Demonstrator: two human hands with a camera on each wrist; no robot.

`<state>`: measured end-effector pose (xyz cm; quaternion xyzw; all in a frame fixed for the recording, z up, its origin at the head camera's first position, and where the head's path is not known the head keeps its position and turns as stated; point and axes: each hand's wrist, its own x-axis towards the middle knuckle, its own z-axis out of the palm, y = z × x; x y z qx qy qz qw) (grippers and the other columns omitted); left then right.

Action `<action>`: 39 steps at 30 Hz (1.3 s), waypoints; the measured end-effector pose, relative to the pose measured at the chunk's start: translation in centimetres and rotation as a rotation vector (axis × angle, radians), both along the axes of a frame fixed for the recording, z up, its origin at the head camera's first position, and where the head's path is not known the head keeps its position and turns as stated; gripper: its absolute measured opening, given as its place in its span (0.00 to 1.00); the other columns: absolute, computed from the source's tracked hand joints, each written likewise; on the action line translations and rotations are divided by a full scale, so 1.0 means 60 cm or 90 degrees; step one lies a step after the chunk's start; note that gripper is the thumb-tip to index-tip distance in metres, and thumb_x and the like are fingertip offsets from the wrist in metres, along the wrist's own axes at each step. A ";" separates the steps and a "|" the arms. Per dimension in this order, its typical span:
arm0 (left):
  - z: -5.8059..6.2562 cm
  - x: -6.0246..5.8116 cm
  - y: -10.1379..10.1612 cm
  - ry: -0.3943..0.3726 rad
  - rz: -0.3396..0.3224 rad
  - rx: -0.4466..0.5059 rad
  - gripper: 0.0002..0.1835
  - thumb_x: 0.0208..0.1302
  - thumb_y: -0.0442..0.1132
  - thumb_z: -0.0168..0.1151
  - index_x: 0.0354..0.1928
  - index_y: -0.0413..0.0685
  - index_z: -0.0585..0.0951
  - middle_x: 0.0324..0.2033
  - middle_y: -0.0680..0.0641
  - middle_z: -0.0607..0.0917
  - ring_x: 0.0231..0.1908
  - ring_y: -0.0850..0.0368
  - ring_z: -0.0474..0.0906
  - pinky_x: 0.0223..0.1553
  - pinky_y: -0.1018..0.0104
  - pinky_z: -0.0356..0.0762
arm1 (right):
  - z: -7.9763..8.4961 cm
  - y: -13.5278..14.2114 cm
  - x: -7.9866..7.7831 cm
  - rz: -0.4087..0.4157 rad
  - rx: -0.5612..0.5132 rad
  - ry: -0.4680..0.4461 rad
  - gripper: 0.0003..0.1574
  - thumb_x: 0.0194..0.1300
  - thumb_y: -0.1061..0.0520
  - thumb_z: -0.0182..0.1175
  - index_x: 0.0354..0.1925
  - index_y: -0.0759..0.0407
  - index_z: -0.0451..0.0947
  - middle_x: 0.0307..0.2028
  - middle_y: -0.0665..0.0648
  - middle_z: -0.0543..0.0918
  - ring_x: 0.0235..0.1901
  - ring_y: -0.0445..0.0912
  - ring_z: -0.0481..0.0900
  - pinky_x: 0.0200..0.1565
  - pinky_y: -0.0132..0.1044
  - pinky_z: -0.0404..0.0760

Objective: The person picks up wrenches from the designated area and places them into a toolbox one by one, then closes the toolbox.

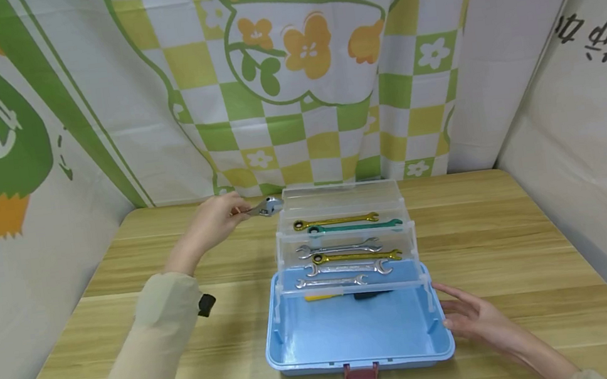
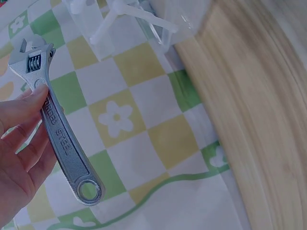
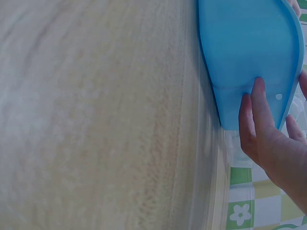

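Adjustable wrench (image 2: 55, 127), silver, is held in the air by the left hand (image 1: 215, 221) just left of the toolbox's top tray, above the far part of the wooden table (image 1: 514, 239). In the left wrist view the fingers (image 2: 21, 122) curl round the upper handle below the jaw end; the ring end of the handle hangs free beyond the palm, and the stamped lettering on the shaft faces the camera. The toolbox (image 1: 358, 334) stands open at table centre: blue lower tub, with clear stepped trays rising toward the back wall. The upper tray holds a gold wrench (image 1: 336, 220) and a green wrench (image 1: 355, 227) lying side by side. The tray below carries four more wrenches (image 1: 346, 260), silver and gold, all lying crosswise. A yellow-handled tool (image 1: 323, 296) and a dark item lie half hidden under the lowest tray's edge. A red latch (image 1: 361, 374) sits on the tub's near wall. The right hand (image 1: 475, 314) lies flat against the tub's right outer wall, fingers (image 3: 261, 112) straight and pressing the blue plastic, gripping nothing. A patterned green, yellow and white cloth (image 1: 311, 68) hangs behind the table. The clear tray edge stands between the wrench's head and the tray interior.
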<state>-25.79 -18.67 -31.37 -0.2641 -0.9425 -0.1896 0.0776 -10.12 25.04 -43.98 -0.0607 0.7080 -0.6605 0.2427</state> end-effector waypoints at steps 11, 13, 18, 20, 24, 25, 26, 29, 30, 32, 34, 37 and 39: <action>0.009 -0.024 0.054 0.043 -0.036 -0.015 0.08 0.56 0.31 0.58 0.38 0.38 0.81 0.31 0.44 0.80 0.32 0.50 0.78 0.35 0.58 0.75 | 0.001 0.000 0.000 -0.003 0.010 -0.005 0.42 0.62 0.59 0.52 0.67 0.58 0.41 0.59 0.76 0.56 0.56 0.59 0.64 0.50 0.46 0.72; 0.010 -0.029 0.064 0.049 -0.042 -0.013 0.08 0.55 0.30 0.59 0.38 0.39 0.81 0.31 0.44 0.80 0.32 0.50 0.78 0.35 0.58 0.75 | 0.001 -0.001 0.000 -0.006 0.014 -0.006 0.43 0.62 0.59 0.53 0.67 0.58 0.42 0.60 0.75 0.56 0.56 0.59 0.64 0.50 0.46 0.72; 0.012 -0.041 0.089 0.032 -0.047 -0.016 0.08 0.55 0.30 0.59 0.37 0.40 0.82 0.32 0.45 0.80 0.33 0.51 0.77 0.37 0.58 0.75 | -0.003 -0.001 -0.001 -0.016 0.021 -0.016 0.43 0.61 0.58 0.54 0.67 0.56 0.43 0.60 0.75 0.56 0.56 0.58 0.65 0.50 0.45 0.72; 0.012 -0.045 0.097 0.024 -0.048 -0.022 0.08 0.55 0.30 0.59 0.38 0.40 0.82 0.32 0.45 0.81 0.35 0.51 0.77 0.38 0.59 0.75 | -0.004 -0.001 -0.001 -0.018 0.022 -0.016 0.43 0.61 0.58 0.54 0.67 0.56 0.43 0.60 0.75 0.57 0.56 0.58 0.65 0.50 0.45 0.72; 0.010 -0.051 0.114 0.024 -0.060 -0.030 0.10 0.55 0.30 0.59 0.40 0.40 0.81 0.33 0.44 0.81 0.36 0.51 0.77 0.39 0.60 0.75 | -0.005 -0.001 -0.002 -0.021 0.022 -0.016 0.43 0.60 0.57 0.55 0.67 0.55 0.44 0.59 0.75 0.57 0.56 0.58 0.65 0.51 0.45 0.72; 0.009 -0.053 0.118 0.026 -0.063 -0.032 0.10 0.55 0.30 0.59 0.40 0.40 0.82 0.34 0.44 0.81 0.36 0.51 0.77 0.39 0.60 0.75 | -0.004 -0.002 -0.002 -0.022 0.023 -0.017 0.43 0.60 0.57 0.55 0.67 0.55 0.44 0.59 0.75 0.57 0.56 0.58 0.65 0.51 0.45 0.72; 0.008 -0.055 0.122 0.027 -0.068 -0.032 0.10 0.54 0.29 0.58 0.40 0.40 0.82 0.34 0.44 0.81 0.36 0.51 0.77 0.40 0.60 0.74 | -0.004 -0.001 -0.002 -0.020 0.023 -0.015 0.43 0.61 0.57 0.55 0.67 0.55 0.44 0.59 0.75 0.57 0.56 0.58 0.65 0.50 0.45 0.72; 0.006 -0.060 0.136 0.022 -0.079 -0.031 0.10 0.54 0.29 0.58 0.39 0.40 0.82 0.35 0.44 0.81 0.36 0.51 0.77 0.41 0.61 0.74 | -0.002 -0.001 0.000 -0.019 0.023 -0.018 0.42 0.61 0.58 0.54 0.67 0.55 0.45 0.59 0.74 0.58 0.56 0.57 0.65 0.50 0.45 0.72; 0.005 -0.062 0.140 0.023 -0.082 -0.032 0.10 0.54 0.29 0.58 0.39 0.40 0.82 0.35 0.44 0.82 0.37 0.51 0.77 0.41 0.61 0.74 | -0.002 -0.001 0.000 -0.017 0.021 -0.016 0.42 0.61 0.58 0.54 0.67 0.55 0.45 0.59 0.74 0.57 0.56 0.57 0.65 0.50 0.45 0.72; 0.003 -0.065 0.149 0.019 -0.084 -0.033 0.10 0.55 0.29 0.57 0.39 0.41 0.82 0.35 0.45 0.82 0.37 0.51 0.78 0.41 0.61 0.74 | -0.001 -0.001 0.000 -0.011 0.016 -0.012 0.42 0.62 0.58 0.54 0.67 0.56 0.44 0.59 0.75 0.57 0.56 0.57 0.65 0.50 0.45 0.72; 0.002 -0.067 0.158 0.016 -0.085 -0.034 0.10 0.55 0.29 0.57 0.39 0.42 0.82 0.35 0.45 0.82 0.37 0.52 0.78 0.42 0.61 0.74 | -0.001 -0.001 0.000 -0.008 0.011 -0.010 0.42 0.62 0.59 0.53 0.67 0.57 0.43 0.59 0.75 0.57 0.56 0.57 0.65 0.50 0.45 0.72; 0.001 -0.070 0.170 0.009 -0.084 -0.039 0.10 0.54 0.29 0.58 0.39 0.42 0.82 0.36 0.45 0.83 0.38 0.52 0.78 0.42 0.61 0.74 | -0.001 -0.001 0.000 -0.012 0.010 -0.014 0.43 0.61 0.59 0.54 0.67 0.57 0.43 0.60 0.75 0.56 0.55 0.57 0.66 0.50 0.45 0.72; 0.000 -0.072 0.177 0.001 -0.087 -0.043 0.10 0.54 0.29 0.57 0.39 0.42 0.82 0.36 0.45 0.83 0.39 0.52 0.78 0.42 0.61 0.74 | -0.001 -0.001 0.000 -0.013 0.010 -0.015 0.43 0.61 0.59 0.54 0.67 0.57 0.42 0.60 0.75 0.56 0.55 0.57 0.66 0.50 0.45 0.72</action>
